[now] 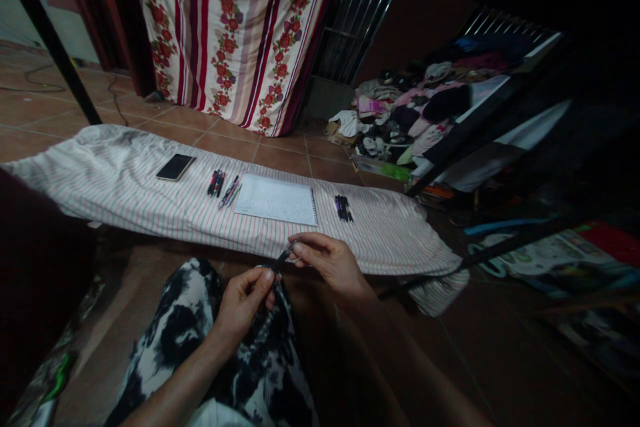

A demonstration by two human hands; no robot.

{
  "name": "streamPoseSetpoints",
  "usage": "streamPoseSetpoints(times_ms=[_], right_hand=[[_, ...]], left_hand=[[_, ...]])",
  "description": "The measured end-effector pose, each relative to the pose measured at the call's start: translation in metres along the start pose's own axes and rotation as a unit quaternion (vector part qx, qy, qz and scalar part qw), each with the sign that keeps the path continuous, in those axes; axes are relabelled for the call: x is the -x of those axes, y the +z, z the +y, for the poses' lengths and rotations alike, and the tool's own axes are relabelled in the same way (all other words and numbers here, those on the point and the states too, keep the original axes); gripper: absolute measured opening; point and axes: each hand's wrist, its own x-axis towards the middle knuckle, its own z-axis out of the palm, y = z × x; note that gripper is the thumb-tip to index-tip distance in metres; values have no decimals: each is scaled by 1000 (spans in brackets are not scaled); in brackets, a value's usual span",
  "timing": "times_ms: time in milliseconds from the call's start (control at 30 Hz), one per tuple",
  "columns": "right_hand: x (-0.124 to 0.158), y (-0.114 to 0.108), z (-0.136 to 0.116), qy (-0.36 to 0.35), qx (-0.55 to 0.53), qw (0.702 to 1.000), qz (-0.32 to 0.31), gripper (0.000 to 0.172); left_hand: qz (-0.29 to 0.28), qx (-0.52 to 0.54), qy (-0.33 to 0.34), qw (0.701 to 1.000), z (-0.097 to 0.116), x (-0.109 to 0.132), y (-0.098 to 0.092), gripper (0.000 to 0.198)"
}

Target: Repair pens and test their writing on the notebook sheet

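Note:
Above my lap, my left hand (247,297) is closed around a dark pen (281,259), thumb on top. My right hand (330,263) pinches the pen's upper end between thumb and fingers; that end is partly hidden. Just beyond, on a striped cloth (210,213), lies an open spiral notebook (276,200) with faint marks on its page. To its left are a group of dark pens (216,183) and a few lighter pens (230,192). Right of it lies a row of black and purple pens (343,208). A phone (175,167) with a dark screen rests farther left.
A floral striped curtain (230,33) hangs at the back, over a tiled floor (283,157). Heaped clothes (415,107) lie behind on the right. A dark slanted pole (55,40) stands at the left. My patterned trouser legs (183,320) are below the hands.

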Motion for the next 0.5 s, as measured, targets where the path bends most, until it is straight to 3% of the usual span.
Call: streamPoseSetpoints(times_ms=[500], right_hand=[[1, 4, 6, -3, 7, 1000, 16, 26]], left_hand=[[1, 20, -7, 1000, 2, 1, 1, 38]])
